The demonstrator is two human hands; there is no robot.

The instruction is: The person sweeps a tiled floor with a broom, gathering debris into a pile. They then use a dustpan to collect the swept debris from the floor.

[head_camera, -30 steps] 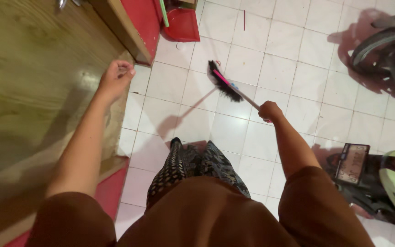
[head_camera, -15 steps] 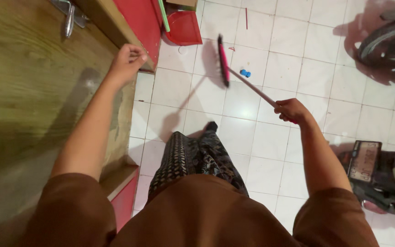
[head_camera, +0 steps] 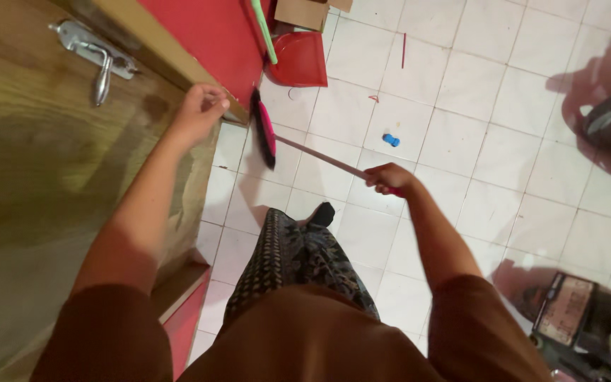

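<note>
White floor tiles [head_camera: 461, 141] ran past a wooden door [head_camera: 51, 177]. The right hand [head_camera: 385, 178] was clenched around the broom [head_camera: 266, 134] handle's near end; its head sat beside the door edge, pinched by the left hand [head_camera: 198, 112]. The broom looked light and stiff, its bristles soft.

Cardboard box [head_camera: 304, 12] is sitting at top edge, flat brown, just above the red dustpan [head_camera: 298, 60]. Dark rectangular plate [head_camera: 564, 308] with pale lettering is showing far from dustpan, bottom right.
</note>
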